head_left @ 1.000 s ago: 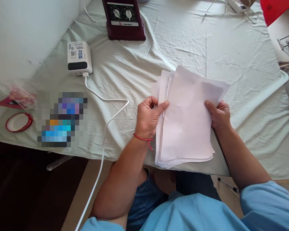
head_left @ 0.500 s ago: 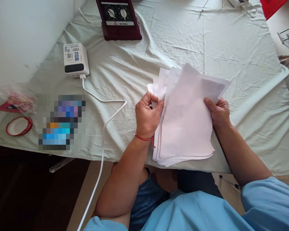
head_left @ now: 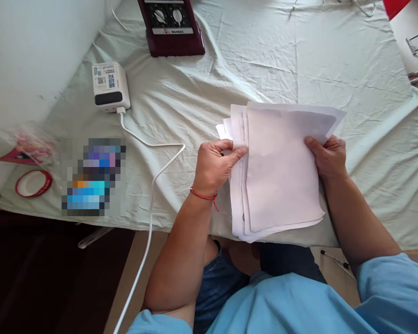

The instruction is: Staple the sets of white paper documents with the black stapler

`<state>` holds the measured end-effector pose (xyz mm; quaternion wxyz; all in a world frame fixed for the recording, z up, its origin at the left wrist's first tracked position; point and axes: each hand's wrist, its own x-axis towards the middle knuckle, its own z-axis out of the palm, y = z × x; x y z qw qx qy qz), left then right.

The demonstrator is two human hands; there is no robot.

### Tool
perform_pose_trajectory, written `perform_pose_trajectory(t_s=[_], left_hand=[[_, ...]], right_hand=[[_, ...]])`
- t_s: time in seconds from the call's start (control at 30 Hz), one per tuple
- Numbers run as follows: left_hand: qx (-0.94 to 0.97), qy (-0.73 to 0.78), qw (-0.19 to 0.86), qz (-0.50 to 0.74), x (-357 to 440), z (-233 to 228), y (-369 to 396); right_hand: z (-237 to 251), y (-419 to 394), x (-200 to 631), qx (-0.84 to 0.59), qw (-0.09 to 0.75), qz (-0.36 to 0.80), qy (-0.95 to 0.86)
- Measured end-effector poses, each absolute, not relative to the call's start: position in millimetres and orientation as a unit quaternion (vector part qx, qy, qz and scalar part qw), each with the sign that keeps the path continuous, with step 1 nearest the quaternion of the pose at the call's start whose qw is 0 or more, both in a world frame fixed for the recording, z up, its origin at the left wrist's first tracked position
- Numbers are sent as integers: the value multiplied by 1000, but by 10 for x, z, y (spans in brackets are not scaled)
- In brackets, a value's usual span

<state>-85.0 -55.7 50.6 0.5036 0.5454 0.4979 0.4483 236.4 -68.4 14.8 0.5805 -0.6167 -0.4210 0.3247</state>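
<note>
A loose stack of white paper sheets (head_left: 282, 171) is held upright-ish above the front edge of the cloth-covered table. My left hand (head_left: 218, 164) pinches the stack's left side, thumb in front and fingers curled behind. On the other side my right hand (head_left: 327, 155) grips the right edge, with the thumb on the front sheet and the fingers behind. The sheets are fanned out toward the left, and faint print shows along some exposed margins. The front sheet looks blank, and its upper right corner spreads outward.
Left of the hands, a white power bank (head_left: 109, 88) feeds a white cable (head_left: 153, 185) running off the table's front. A dark red device with two knobs (head_left: 174, 32) stands at the back. A blurred phone-like item (head_left: 94, 176), red ring (head_left: 34, 183) and plastic bag (head_left: 26, 144) lie at left.
The stack and both hands have shifted right. The front sheets' tops have come down into closer line, and the right hand has moved outward from the left.
</note>
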Motion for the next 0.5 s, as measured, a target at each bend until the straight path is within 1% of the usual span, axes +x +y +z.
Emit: perform_pose_trajectory(t_s=[0.13,0.3,0.5], left_hand=[[536,476,530,453,-825,492,-541],[550,474,508,464,-826,424,-494],[526,492,508,472,-812,371,-482]], right_hand=[[172,-686,2423,-617,580,325,-422],[180,-677,2459,-615,579,346,-409],[204,-671,2416,-613,578,368,-394]])
